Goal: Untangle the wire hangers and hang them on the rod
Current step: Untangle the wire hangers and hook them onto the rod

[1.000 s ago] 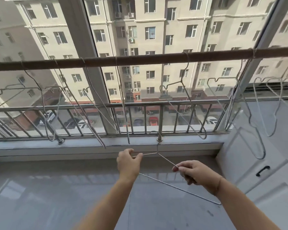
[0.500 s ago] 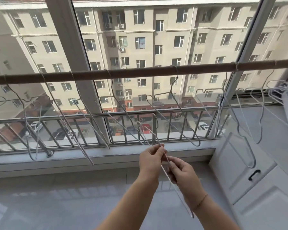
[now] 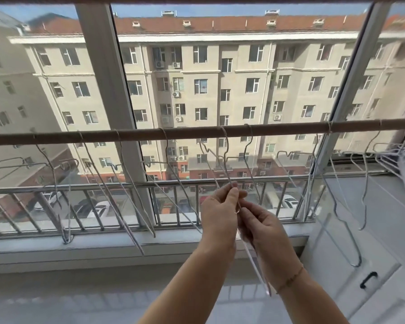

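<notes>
Quick rundown, left to right. The rod runs straight across in front of the window. Its left stretch has a bunch of wire hangers hooked over it, all hanging at a slant, a few reaching down near the windowsill. Behind them we've got the window post and the balcony railing outside.

Around the middle, our left hand is raised, thumb and fingertips pinched on the thin wire of the held hanger. Right beside it, touching, our right hand has its fingers curled around the same wire a bit lower. The hanger's long side sticks out below both hands, pointing down toward us. Above our fingers the wire heads up toward the rod, where two hooks sit close together, but we honestly can't tell which one is ours.

There's a thin bracelet on the right wrist. Further right, more hangers dangle off the rod, plus a tangled clump at the far edge, above a white cabinet door with a black handle.
</notes>
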### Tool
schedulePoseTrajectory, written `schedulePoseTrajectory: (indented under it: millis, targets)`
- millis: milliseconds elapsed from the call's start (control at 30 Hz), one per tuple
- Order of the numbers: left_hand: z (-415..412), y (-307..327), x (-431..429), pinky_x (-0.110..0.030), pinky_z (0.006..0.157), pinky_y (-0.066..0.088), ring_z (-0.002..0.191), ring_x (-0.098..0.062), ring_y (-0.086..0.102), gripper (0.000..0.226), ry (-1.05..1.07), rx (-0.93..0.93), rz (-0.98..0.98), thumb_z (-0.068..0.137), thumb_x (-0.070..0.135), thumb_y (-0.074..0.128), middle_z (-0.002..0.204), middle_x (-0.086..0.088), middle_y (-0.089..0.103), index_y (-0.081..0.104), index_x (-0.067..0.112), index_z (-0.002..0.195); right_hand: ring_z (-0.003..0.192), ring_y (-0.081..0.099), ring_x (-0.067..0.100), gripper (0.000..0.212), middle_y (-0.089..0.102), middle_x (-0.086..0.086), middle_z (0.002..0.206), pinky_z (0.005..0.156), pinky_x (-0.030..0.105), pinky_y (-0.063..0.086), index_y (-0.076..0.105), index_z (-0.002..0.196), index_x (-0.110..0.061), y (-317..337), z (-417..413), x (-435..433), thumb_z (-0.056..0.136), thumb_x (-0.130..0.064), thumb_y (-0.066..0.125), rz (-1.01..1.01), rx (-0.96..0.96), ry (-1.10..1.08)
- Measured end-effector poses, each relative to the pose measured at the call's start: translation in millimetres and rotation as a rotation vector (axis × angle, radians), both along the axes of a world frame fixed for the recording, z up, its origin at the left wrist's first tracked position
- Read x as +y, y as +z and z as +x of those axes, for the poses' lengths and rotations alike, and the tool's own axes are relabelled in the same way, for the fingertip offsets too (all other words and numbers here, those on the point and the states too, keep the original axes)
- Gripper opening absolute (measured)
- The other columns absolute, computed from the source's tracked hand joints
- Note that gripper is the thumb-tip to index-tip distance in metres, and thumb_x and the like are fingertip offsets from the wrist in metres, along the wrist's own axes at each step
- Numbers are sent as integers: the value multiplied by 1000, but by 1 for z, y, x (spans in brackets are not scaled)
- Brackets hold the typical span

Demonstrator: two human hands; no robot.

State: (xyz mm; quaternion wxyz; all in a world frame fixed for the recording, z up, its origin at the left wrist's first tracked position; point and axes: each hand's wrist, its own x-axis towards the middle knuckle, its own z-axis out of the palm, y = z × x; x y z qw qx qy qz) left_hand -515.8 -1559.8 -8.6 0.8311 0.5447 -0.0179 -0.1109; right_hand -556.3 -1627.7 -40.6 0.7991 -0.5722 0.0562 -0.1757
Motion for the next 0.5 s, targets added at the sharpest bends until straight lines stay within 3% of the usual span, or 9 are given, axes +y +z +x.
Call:
schedulePoseTrajectory:
  millis: [67,200,333,500]
  targets:
    - [8,10,1,-27,69,55,71,-12,63,17,3,-24,18,93,9,53,77,-3,70,69,11,89,46,39,9,30,47,8,59,41,16,31,71,87,-12,12,7,0,93,0,44,14,0,-2]
    - [26,20,3,-24,56,46,63,-13,59,19,20,-33,74,93,9,51,79,-4,69,67,12,83,41,41,4,26,51,1,52,37,13,32,66,89,-6,26,26,3,93,3,42,66,28,28]
    - [38,18,5,-22,42,41,37,-5,49,22,32,-17,145,94,8,50,74,-5,66,65,11,78,39,38,5,29,48,1,52,37,15,29,64,82,-7,25,39,7,93,4,40,59,88,49]
    - [46,6,4,-18,44,44,59,-13,58,23,44,6,183,94,8,50,79,-4,68,64,15,77,41,40,6,25,52,0,51,41,16,31,65,87,-3,16,42,8,92,4,42,89,123,63]
